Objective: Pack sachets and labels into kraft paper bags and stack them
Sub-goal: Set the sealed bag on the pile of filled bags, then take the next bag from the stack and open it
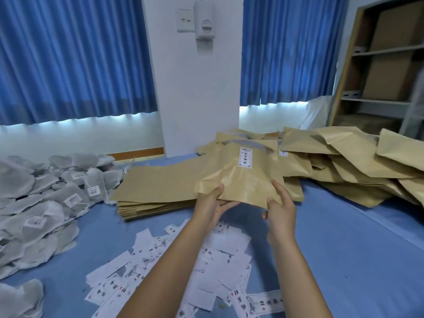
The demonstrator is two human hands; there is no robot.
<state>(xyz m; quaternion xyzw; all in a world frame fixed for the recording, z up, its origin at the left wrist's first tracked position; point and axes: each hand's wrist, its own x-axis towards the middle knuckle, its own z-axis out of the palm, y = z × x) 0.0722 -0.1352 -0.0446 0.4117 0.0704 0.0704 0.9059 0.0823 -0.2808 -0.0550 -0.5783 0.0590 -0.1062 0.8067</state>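
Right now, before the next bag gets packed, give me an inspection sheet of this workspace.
Surface: blue cloth surface, creased at the right.
Job's things: labelled kraft bag held over the flat bag stack; bulging bag pile at the right; grey sachets heaped at the left; loose labels scattered nearest the person.
Clutter: white bundle beside the shelf.
Grippers: left hand and right hand both grip the kraft bag's near edge.
Cables: nothing seen.
Surroundings: blue curtains, white pillar, shelf holding cardboard boxes.
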